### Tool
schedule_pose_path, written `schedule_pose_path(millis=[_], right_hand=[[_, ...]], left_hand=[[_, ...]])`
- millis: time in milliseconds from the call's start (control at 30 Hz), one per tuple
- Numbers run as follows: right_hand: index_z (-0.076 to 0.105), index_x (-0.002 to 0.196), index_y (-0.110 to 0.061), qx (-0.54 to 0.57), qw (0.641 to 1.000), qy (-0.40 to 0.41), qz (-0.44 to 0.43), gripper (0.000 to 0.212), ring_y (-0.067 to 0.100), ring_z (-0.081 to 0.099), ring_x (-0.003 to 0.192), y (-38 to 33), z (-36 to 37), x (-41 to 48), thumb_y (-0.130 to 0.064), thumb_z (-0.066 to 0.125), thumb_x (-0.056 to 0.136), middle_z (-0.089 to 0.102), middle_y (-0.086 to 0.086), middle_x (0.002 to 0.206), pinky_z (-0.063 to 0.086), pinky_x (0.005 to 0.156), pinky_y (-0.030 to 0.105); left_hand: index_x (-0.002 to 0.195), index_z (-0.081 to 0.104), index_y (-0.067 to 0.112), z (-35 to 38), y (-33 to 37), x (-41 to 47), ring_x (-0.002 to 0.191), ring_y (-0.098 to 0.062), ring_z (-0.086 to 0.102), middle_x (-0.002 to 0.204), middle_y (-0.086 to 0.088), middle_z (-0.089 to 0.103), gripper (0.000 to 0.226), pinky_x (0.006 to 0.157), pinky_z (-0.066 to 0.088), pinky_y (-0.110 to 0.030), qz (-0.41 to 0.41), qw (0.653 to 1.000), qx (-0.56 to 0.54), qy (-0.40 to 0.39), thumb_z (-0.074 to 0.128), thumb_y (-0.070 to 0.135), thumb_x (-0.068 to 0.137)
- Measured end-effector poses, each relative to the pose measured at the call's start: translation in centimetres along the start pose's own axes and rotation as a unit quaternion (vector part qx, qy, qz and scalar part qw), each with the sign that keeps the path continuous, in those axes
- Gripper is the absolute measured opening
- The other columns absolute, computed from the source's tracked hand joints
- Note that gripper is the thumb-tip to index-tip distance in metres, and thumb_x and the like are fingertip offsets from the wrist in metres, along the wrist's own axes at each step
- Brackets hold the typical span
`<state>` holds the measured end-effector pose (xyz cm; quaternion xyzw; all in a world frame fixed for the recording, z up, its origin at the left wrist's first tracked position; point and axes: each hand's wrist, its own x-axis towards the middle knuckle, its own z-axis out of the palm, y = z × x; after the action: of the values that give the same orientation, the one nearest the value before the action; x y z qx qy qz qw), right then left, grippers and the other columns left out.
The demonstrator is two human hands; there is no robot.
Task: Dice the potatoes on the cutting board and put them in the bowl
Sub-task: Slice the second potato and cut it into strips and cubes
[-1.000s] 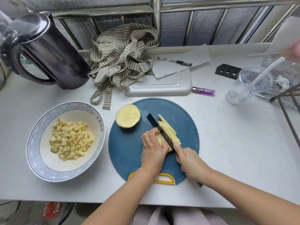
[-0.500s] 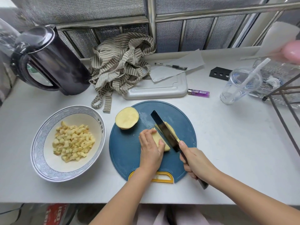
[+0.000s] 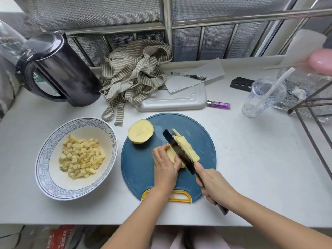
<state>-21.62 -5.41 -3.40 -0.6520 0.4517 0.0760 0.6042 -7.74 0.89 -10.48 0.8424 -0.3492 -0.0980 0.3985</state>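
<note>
The left hand (image 3: 166, 166) curls its fingers over a potato piece (image 3: 171, 155) on the cutting board (image 3: 138, 168); the right hand (image 3: 214, 187) wraps its fingers round the knife (image 3: 177, 152), blade set into the piece. Potato dice (image 3: 81, 159) lie in the bowl (image 3: 43, 159) beside the board

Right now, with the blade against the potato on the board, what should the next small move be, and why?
Probably press the knife down through the potato piece for another slice. The right hand grips the handle, the left hand holds the piece on the cutting board, and cut slices lie right of the blade; none is diced yet.
</note>
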Motion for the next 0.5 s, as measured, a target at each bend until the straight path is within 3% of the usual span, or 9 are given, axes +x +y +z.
schedule_pose_path(millis=[333,500], right_hand=[[0.031,0.06,-0.016,-0.117,0.992,0.037,-0.008,0.057,0.011,0.032,0.047,-0.1,1.3,0.2,-0.052,0.018,0.102,0.034,-0.006,0.05,0.03,0.055,0.027],[0.03,0.061,-0.015,-0.156,0.986,0.048,-0.017,0.055,0.01,0.03,0.05,-0.5,2.0,0.3,-0.048,0.016,0.102,0.033,-0.003,0.054,0.026,0.051,0.023]], left_hand=[[0.114,0.052,0.001,0.6,-0.4,-0.1,0.098,-0.023,0.046,0.105,-0.011,0.044,0.051,0.086,0.041,-0.029,-0.017,1.0,0.002,0.001,0.044,0.037,0.078],[0.112,0.05,0.002,0.8,-0.8,0.0,0.095,-0.02,0.041,0.101,-0.015,0.045,0.045,0.089,0.037,-0.031,-0.01,1.0,-0.002,0.014,0.046,0.031,0.078]])
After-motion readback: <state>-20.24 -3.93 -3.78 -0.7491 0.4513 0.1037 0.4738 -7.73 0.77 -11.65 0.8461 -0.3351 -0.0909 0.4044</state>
